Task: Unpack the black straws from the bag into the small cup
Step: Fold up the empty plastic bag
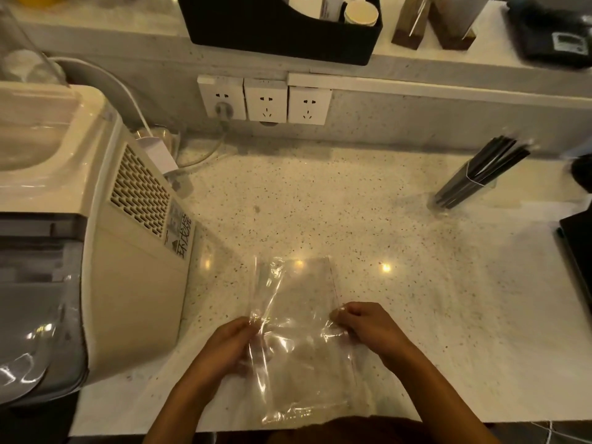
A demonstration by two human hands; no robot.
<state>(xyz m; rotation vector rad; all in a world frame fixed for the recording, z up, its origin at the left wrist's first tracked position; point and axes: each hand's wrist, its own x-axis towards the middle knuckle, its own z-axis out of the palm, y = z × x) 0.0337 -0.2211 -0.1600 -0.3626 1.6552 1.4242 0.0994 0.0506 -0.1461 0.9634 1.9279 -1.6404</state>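
A clear plastic bag [299, 331] lies flat on the speckled counter [368, 219] near its front edge, and nothing shows inside it. My left hand [229, 346] pinches the bag's left edge. My right hand [368, 325] pinches its right edge at about the same height. At the far right, a bundle of black straws [483, 171] stands tilted in a small clear cup [461, 190], well away from both hands.
A large cream machine [96, 235] fills the left side of the counter. Three wall sockets [266, 100] sit at the back, with a cable plugged into the left one. A black organiser [282, 36] stands on the shelf above. A dark object [576, 248] is at the right edge.
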